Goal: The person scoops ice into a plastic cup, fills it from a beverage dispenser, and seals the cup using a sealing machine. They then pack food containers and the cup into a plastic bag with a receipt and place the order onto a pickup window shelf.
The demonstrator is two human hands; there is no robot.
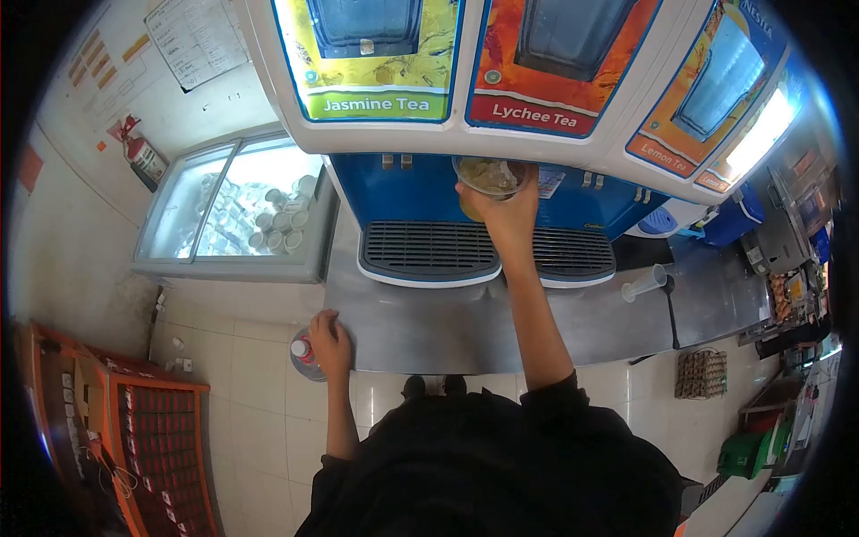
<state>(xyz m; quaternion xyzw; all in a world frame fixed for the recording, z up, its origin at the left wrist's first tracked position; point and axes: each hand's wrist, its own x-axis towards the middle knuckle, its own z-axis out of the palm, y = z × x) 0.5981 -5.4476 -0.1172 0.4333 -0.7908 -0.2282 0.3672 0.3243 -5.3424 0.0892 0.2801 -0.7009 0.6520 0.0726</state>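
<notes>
My right hand (508, 213) is wrapped round a clear plastic cup (490, 176), raised under the Lychee Tea side of the drink dispenser (376, 141). Pale contents, which look like ice, show in the cup. My left hand (331, 343) rests at the left edge of the steel counter (420, 327), fingers stretched out and holding nothing. Just beside and below it in the picture is a clear bottle with a red cap (302, 349); whether hand and bottle touch I cannot tell. Slotted drip trays (429, 249) sit below the cup.
A glass-topped chest freezer (240, 206) with many lidded cups stands at the left. On the counter's right lie a clear plastic cup (646, 283) and a long dark utensil (672, 313). Stacked egg trays (701, 373) and an orange rack (116, 358) stand on the floor.
</notes>
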